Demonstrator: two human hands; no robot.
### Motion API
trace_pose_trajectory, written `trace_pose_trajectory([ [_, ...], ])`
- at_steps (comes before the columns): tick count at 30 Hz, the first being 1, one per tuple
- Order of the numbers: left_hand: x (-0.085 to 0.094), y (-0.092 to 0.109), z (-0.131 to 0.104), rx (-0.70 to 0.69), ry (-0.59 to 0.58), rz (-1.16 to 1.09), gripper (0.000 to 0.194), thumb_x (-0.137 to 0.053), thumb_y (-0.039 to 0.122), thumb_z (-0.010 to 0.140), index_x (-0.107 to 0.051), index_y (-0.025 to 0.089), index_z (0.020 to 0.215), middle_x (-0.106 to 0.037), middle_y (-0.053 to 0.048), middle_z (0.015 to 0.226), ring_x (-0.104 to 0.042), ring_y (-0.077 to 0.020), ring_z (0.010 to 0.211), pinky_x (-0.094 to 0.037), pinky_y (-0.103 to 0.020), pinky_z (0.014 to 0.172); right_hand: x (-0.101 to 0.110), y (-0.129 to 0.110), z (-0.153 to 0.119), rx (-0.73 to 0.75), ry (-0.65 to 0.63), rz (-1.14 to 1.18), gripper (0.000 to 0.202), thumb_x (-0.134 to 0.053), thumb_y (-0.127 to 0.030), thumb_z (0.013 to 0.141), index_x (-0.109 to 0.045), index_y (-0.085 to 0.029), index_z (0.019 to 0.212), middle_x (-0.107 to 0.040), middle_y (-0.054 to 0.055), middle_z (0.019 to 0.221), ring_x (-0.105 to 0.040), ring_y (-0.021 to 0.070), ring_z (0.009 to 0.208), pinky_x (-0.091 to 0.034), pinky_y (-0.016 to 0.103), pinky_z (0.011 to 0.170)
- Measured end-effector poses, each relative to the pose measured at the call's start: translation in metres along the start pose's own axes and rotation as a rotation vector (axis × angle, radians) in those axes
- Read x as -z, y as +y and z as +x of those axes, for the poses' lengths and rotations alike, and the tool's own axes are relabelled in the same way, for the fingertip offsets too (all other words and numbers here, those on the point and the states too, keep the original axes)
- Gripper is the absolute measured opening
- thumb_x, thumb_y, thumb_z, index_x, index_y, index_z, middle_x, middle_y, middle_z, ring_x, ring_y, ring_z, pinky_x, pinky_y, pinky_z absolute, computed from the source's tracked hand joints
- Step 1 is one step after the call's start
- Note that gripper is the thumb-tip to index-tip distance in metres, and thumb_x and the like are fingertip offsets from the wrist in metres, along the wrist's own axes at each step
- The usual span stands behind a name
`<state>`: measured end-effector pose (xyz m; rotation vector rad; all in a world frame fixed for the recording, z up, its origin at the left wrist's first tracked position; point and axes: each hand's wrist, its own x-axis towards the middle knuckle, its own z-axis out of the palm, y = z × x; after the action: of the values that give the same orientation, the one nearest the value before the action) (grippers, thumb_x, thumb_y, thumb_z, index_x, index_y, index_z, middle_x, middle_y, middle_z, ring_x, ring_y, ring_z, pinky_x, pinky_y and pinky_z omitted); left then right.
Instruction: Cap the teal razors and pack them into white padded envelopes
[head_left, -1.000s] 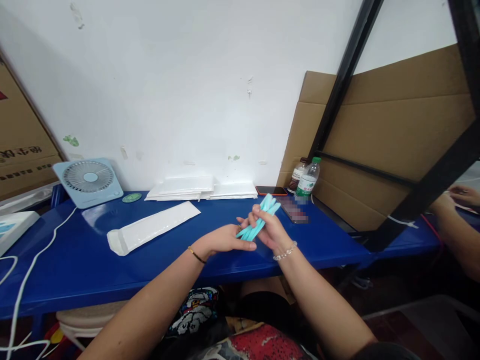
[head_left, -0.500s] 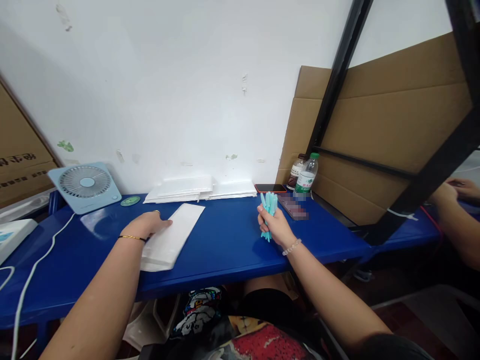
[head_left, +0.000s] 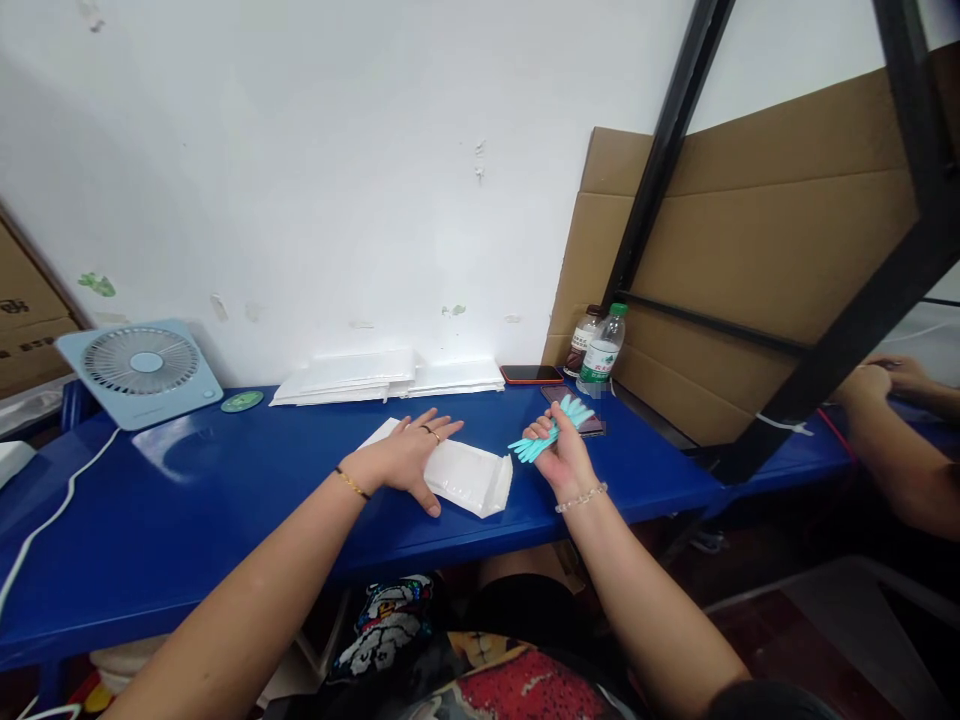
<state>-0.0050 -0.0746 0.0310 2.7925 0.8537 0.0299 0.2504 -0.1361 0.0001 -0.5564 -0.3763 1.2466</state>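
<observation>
A white paper-like packet (head_left: pixel 469 478) lies on the blue table (head_left: pixel 225 500), its folded, flap-like end pointing right. Over its left part my left hand (head_left: pixel 405 455) rests with fingers spread, hiding some of it. My right hand (head_left: pixel 562 450) is closed around a bunch of slim turquoise sticks (head_left: pixel 574 408), whose exact kind I cannot tell. The bunch slants, its lower-left ends fanned out just beyond the packet's right end, apart from it.
Stacks of white packets (head_left: pixel 345 375) lie along the wall. A light-blue fan (head_left: pixel 142 370) and green disc (head_left: pixel 242 401) are at left. Beside the black metal frame stand a phone (head_left: pixel 531 375) and two bottles (head_left: pixel 600 355). Another person's hands (head_left: pixel 874 380) show at far right.
The packet has turned and shifted right, its folded end now toward the sticks. My left hand has moved from gripping its edge to lying spread on it. The upright sticks have tilted.
</observation>
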Motion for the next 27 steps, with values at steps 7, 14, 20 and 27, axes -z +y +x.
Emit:
trace_pose_trajectory([
  [7,-0.013,0.011,0.028,-0.097,0.117,-0.024,0.087,-0.069,0.048,0.06,-0.041,0.018,0.136,-0.056,-0.012,0.124,-0.053,-0.0311,0.111,-0.032,-0.044,0.101,-0.005,0.012,-0.006,-0.034,0.151,0.181,0.028,-0.052,-0.029,0.089,-0.039,-0.02,0.066,-0.045,-0.008,0.052,-0.049,0.0073,0.046,-0.049,0.024,0.055],
  [14,-0.009,0.022,0.027,-0.06,0.304,-0.243,0.052,-0.064,0.036,0.065,-0.057,0.017,0.113,-0.06,-0.007,0.105,-0.058,-0.0238,0.095,-0.045,-0.033,0.085,-0.014,0.02,-0.006,0.104,0.228,0.124,0.021,-0.06,-0.033,0.083,-0.047,-0.021,0.073,-0.056,-0.006,0.057,-0.062,0.0114,0.061,-0.054,0.028,0.069],
  [20,-0.013,0.032,0.036,-0.082,0.407,-0.341,0.036,-0.063,0.029,0.067,-0.059,0.016,0.1,-0.061,-0.006,0.099,-0.058,-0.023,0.092,-0.045,-0.033,0.082,-0.032,0.041,-0.013,0.169,0.134,-0.138,0.032,-0.071,-0.045,0.069,-0.054,-0.019,0.078,-0.065,0.002,0.082,-0.063,0.017,0.08,-0.051,0.029,0.073],
  [27,-0.005,0.021,0.037,-0.022,0.398,-0.724,0.036,-0.061,0.034,0.073,-0.057,0.015,0.104,-0.063,-0.005,0.096,-0.059,-0.0206,0.085,-0.045,-0.031,0.076,-0.067,0.009,-0.017,0.084,-0.291,-0.757,0.049,-0.074,-0.046,0.065,-0.056,-0.018,0.102,-0.061,0.001,0.086,-0.057,0.0156,0.081,-0.044,0.027,0.073],
])
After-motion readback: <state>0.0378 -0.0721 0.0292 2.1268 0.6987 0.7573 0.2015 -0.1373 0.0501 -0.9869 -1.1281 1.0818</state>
